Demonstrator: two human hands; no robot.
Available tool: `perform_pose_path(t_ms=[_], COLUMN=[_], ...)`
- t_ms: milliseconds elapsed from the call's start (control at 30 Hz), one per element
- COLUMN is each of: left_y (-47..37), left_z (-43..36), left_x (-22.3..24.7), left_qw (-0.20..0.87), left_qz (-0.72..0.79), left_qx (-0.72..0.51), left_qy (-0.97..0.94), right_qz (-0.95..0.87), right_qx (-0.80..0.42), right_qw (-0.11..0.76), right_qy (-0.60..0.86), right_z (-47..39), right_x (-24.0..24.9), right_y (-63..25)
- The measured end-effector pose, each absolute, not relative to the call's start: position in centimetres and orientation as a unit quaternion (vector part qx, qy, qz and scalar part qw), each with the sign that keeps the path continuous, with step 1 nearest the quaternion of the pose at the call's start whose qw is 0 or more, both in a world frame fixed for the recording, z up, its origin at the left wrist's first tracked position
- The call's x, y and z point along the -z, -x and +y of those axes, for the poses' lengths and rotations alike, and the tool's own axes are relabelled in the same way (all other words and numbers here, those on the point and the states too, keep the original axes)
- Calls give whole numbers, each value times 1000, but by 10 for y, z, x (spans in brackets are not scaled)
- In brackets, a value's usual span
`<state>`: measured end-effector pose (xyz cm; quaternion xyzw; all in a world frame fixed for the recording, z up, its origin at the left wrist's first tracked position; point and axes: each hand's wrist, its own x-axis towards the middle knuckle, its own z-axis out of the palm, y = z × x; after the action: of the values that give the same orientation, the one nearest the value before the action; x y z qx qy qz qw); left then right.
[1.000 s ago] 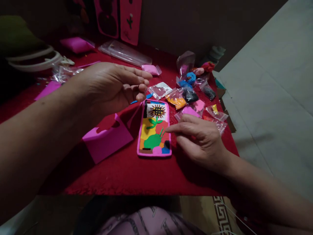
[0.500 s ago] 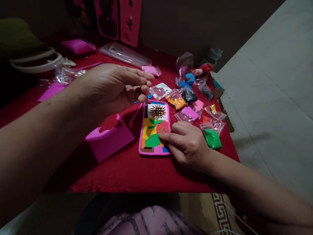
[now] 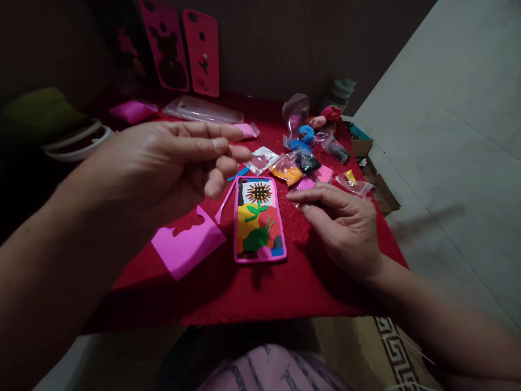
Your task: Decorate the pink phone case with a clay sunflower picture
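A phone case (image 3: 236, 217) with a pink rim lies flat on the red cloth, covered in coloured clay patches. It bears a sunflower, a green rounded shape and thin green strips. My left hand (image 3: 191, 157) hovers above and left of the case, fingers loosely bent and partly spread, with nothing visible in them; its palm is partly hidden. Right of the case, my right hand (image 3: 342, 228) is raised with index finger and thumb slightly apart, holding nothing I can see. A cut pink sheet (image 3: 183, 252) lies under my left forearm, near a thin pink tool (image 3: 226, 203).
Clear bags of clay, including orange (image 3: 287, 174) and black (image 3: 307, 161), lie behind and right of the case. A blue clay ball (image 3: 306, 133) sits farther back. Two decorated cases (image 3: 201, 54) lean on the wall. Cardboard boxes (image 3: 380, 187) stand beyond the table's right edge.
My right hand has lifted its index finger off the case and moved to the right. My left hand is slightly lower and farther left. The view has shifted.
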<state>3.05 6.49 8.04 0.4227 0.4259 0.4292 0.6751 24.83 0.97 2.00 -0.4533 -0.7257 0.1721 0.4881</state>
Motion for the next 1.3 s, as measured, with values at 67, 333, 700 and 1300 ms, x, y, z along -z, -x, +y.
perform_pose_path(t_ms=[67,333,700,1300], left_y=[-29,-46,-76,-68], left_z=[47,-23,-11,-12], left_x=[-77,-51,-22,-2], left_qw=[703,805,823,936], left_qz=[391,337,292,139], left_qx=[-378,36,76,31], left_qy=[-459,-486,-482,-322], right_qz=[-746,-766,-791,-755], right_qx=[-121,-63,-60,-39], right_qw=[497,494,468,490], right_qy=[426,406,389,434], right_z=[13,8,9,-22], right_x=[-10,-2,8,-29], right_y=[-252,-255,-254,-261])
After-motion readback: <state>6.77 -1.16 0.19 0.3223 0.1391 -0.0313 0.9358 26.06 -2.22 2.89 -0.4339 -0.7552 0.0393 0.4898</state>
